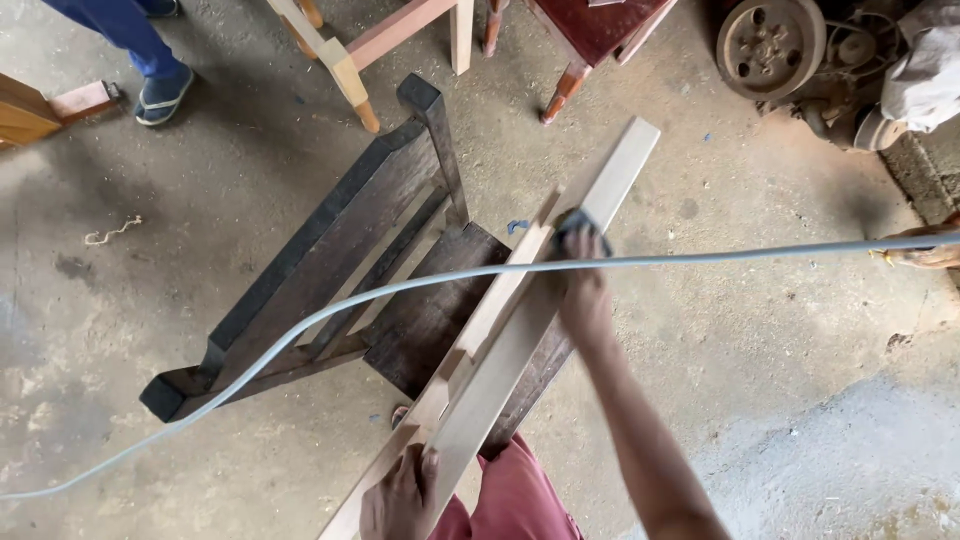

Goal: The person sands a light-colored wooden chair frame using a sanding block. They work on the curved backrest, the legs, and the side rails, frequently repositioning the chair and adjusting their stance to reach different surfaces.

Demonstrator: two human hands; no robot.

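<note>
In the head view, a long, pale wooden board [530, 310] of smooth planed timber runs diagonally from the lower centre of the frame up toward the upper right, lying across the seat of a dark, rough-grained wooden chair [330, 260] that is tipped on its back on the floor. The left hand [400, 497], at the bottom centre, grips the near end of the board, fingers curled over its edge and pressing on the flat face. The right hand [585, 290], at mid-frame, is stretched out along the board and presses a small dark pad [578, 224] against its upper face; the fingers are closed over the pad, which sits just beyond the knuckles, toward the far end of the board. A thin grey hose or cable [300, 325] arcs across the frame from lower left to the right edge, passing over the board and the right hand. The concrete floor [780, 380] is grey, stained and dusty. Blue-trousered legs in sandals [160, 95] stand at the upper left; a rusty metal machine [790, 45] lies at the upper right.
</note>
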